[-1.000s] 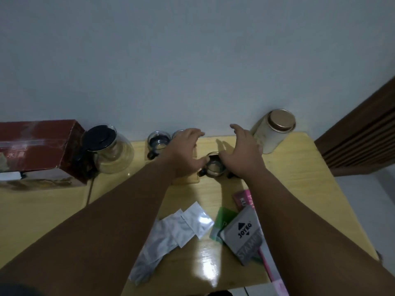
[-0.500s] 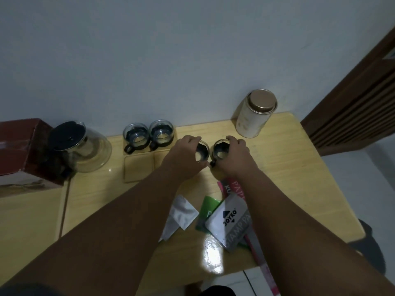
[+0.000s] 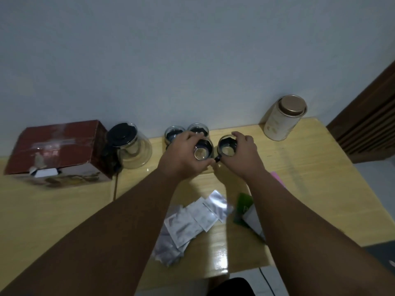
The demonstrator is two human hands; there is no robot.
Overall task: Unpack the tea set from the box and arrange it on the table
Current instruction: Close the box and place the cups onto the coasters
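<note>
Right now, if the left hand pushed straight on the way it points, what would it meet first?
Probably the far right cup, standing by the wall just beyond the held cup that the left hand grips. Depth is unclear from one view, so it might pass beside it.

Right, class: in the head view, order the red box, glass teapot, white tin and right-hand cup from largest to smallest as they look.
1. red box
2. glass teapot and white tin look about alike, so unranked
3. cup held by the right hand, smallest
</note>
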